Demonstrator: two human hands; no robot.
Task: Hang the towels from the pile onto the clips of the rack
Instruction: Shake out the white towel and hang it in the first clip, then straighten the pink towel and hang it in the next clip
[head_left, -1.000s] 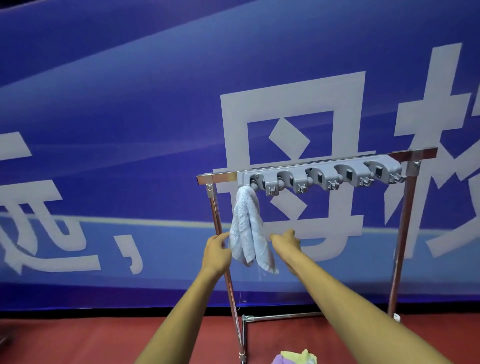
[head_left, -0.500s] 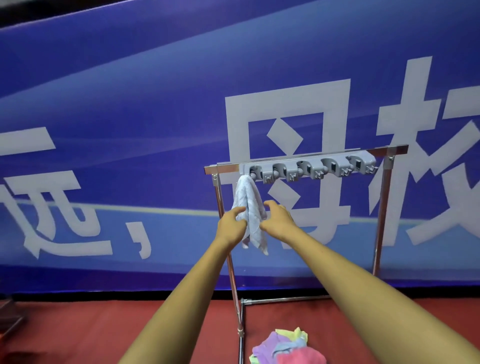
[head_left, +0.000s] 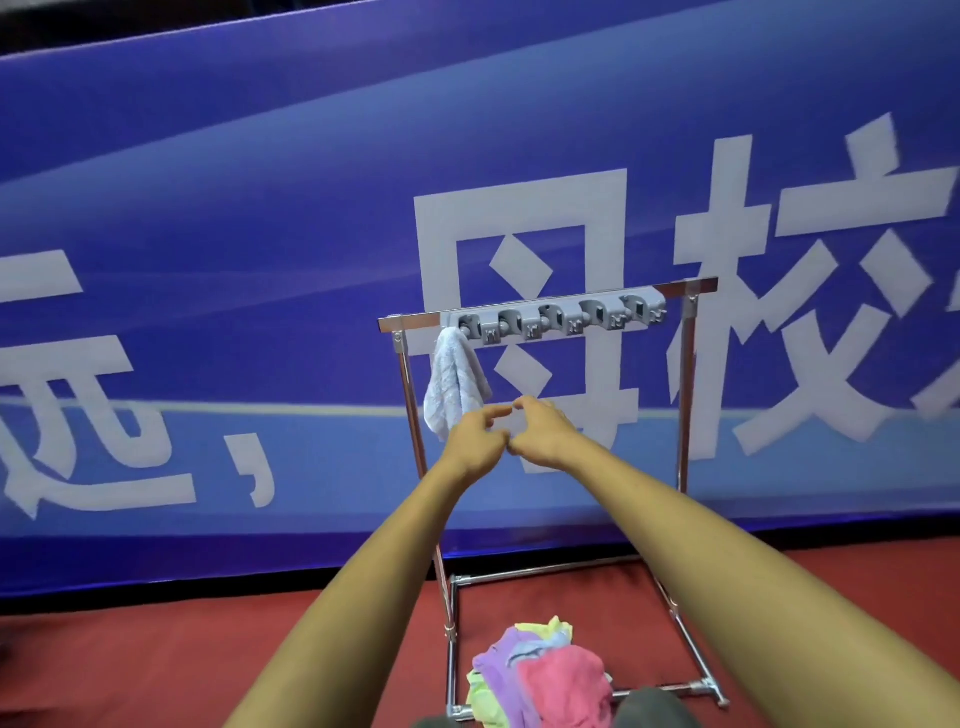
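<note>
A pale blue-grey towel (head_left: 453, 387) hangs from the leftmost clip of the grey clip strip (head_left: 558, 318) on the chrome rack (head_left: 687, 395). The other clips hold nothing. My left hand (head_left: 475, 441) and my right hand (head_left: 540, 434) float side by side just below and right of the towel, fingers loosely bent and nothing in them. Neither hand touches the towel. A pile of towels (head_left: 543, 675) in pink, purple, yellow and green lies on the floor at the rack's foot.
A large blue banner (head_left: 260, 260) with white characters stands right behind the rack. The floor (head_left: 156, 665) is red carpet. The rack's base bars (head_left: 685, 644) run along the floor around the pile. A dark shape (head_left: 649, 709) sits at the bottom edge.
Both hands let go of the hanging towel and drew back toward me, meeting below it. The view pulled back and tilted down, so more of the pile shows.
</note>
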